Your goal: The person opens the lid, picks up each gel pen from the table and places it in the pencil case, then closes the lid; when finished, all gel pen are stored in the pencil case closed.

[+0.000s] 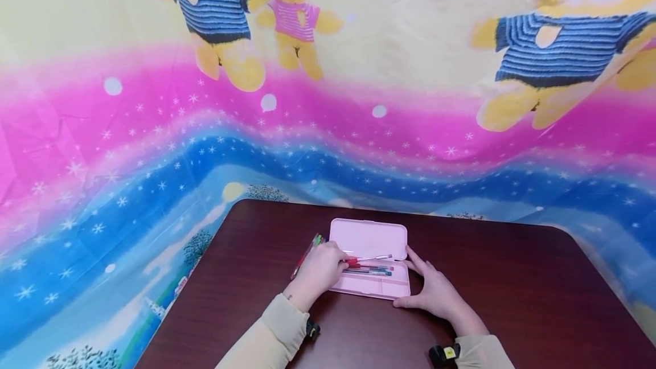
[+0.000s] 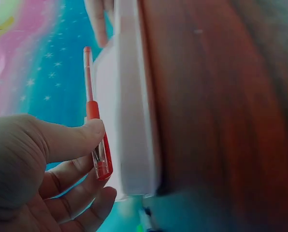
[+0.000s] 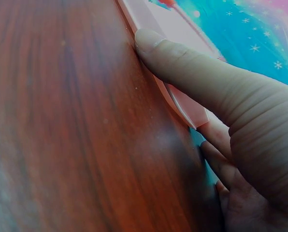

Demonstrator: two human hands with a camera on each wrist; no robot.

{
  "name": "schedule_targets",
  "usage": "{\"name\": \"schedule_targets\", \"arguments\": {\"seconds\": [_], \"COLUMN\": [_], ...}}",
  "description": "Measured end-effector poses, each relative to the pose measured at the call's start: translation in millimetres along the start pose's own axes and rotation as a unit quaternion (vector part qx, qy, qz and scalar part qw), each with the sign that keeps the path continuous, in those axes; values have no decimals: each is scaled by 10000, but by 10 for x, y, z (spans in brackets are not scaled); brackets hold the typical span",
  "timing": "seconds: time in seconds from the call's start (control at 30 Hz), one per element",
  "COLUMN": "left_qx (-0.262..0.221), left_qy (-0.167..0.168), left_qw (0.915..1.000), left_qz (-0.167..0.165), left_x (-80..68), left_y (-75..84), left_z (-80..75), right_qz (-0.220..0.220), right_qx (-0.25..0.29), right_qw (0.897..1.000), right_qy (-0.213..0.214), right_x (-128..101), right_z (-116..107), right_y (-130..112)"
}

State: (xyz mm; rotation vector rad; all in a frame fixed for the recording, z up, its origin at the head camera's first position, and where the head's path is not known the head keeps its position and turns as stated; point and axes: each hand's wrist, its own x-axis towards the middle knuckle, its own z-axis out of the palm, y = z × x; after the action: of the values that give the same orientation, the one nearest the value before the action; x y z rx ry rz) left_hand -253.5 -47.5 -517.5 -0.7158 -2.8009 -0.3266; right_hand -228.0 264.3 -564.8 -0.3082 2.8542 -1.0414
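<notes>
Two hands (image 1: 320, 269) at pencil case (image 1: 369, 238) edges

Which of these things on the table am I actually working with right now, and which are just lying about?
In use:
left hand pinching the red pen
right hand steadying the pink pencil case
pens in the case tray

Lying about:
pens left of the case
dark wooden table
bear-print cloth
</notes>
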Motion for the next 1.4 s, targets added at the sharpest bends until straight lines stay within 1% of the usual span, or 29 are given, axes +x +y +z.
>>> {"name": "schedule_targets", "arguments": {"seconds": [0.13,0.23,0.5,0.73,0.93,1.07,1.13,1.2,1.27,1.4], "left_qx": [51,38,-254,-389,-528,-805,-947,-1056,-1139,-1197], "left_qy": [-49,-75,-166,-352,-381,-101,35,88,-21,-467], "left_qw": [10000,10000,9995,9981,9964,9946,9924,9897,9861,9767], "left_qz": [40,5,0,-310,-551,-648,-782,-961,-1205,-1722], "left_x": [-5,-8,-24,-37,-21,-13,-21,-38,-69,-155], "left_y": [-8,-18,-44,-57,-74,-189,-286,-406,-534,-753], "left_z": [48,56,71,98,47,-45,-110,-170,-223,-282], "right_qz": [-58,-103,-147,-168,-173,-210,-228,-251,-247,-231], "right_qx": [-12,-62,-48,-50,-8,-12,-27,-55,-83,-103], "right_qw": [10000,9999,9999,9998,9998,9997,9997,9996,9996,9996], "right_qy": [20,36,55,40,56,90,106,110,113,102], "right_x": [3,-1,-20,-17,-9,-5,-4,-7,-13,-24], "right_z": [7,2,-11,3,-1,-13,-18,-22,-22,-17], "right_y": [2,-1,-29,-36,-38,-29,-30,-35,-44,-42]}}
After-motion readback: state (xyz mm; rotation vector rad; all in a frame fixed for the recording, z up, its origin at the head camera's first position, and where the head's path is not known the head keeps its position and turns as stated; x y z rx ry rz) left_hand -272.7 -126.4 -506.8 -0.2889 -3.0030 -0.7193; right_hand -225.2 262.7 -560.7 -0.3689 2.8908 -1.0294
